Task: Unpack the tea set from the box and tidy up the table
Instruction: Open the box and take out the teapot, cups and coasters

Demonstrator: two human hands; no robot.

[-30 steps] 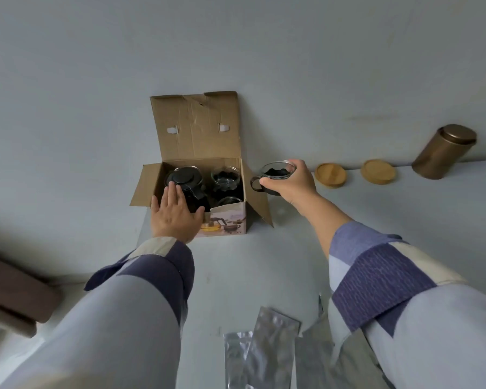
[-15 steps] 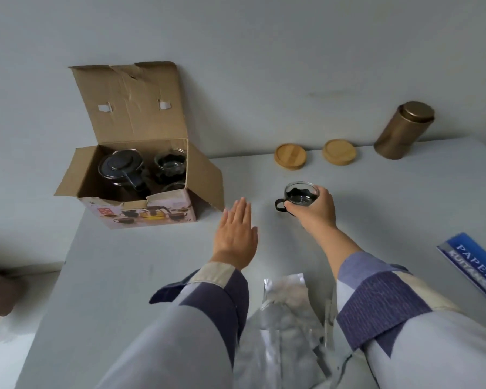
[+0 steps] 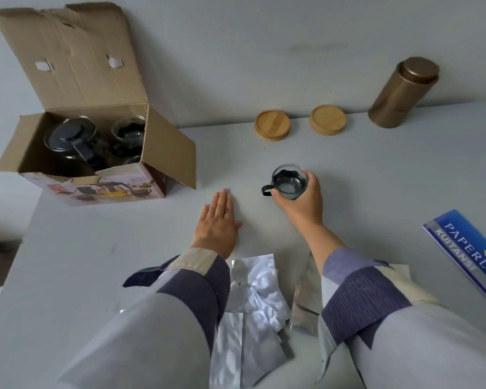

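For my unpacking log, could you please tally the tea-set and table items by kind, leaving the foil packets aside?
Glass cups: 3, one held, two visible in the box
Teapot: 1
Wooden coasters: 2
Bronze canister: 1
Cardboard box: 1
Blue booklet: 1
Total: 9

Right hand (image 3: 302, 204) grips a glass cup (image 3: 289, 181) with a black handle, the handle pointing left, out on the open table (image 3: 110, 262). Whether the cup touches the top, hard to tell. Left hand (image 3: 218, 224) lies flat, fingers together, just left of the cup. Far left, the box (image 3: 96, 153) stands open, lid up against the wall; inside, a teapot (image 3: 70, 138) with a dark lid and more cups (image 3: 128, 130). At the back edge, two wooden coasters (image 3: 272, 124) side by side, a bronze tin (image 3: 403, 92) to their right. Silver pouches (image 3: 253, 313) are strewn between the sleeves. A blue booklet (image 3: 469, 254) sits at the right edge.
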